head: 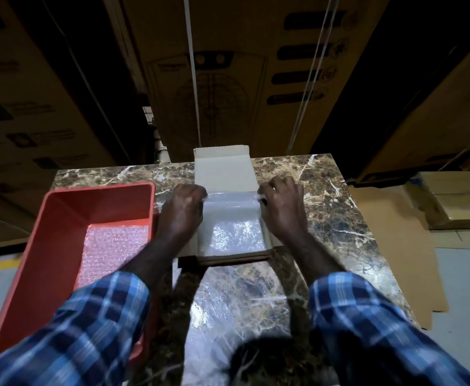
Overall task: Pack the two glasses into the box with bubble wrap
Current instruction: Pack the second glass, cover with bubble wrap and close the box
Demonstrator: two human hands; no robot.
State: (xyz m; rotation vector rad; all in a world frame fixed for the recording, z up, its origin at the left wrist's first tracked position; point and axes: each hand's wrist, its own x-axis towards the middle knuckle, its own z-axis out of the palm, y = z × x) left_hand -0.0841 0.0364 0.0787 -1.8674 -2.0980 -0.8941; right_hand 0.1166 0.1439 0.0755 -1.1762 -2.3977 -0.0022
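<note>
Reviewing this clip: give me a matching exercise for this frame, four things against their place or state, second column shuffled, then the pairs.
Things:
1. red tray
2. box
3. bubble wrap sheet
4. flat cardboard

Places or states:
A. on the floor, right of the table
B. held at its far corners by the left hand and right hand
C. at the table's left, more bubble wrap inside
D. open, lid flap raised at the far side

Pairs: 1-C, 2-D, 3-B, 4-A
</note>
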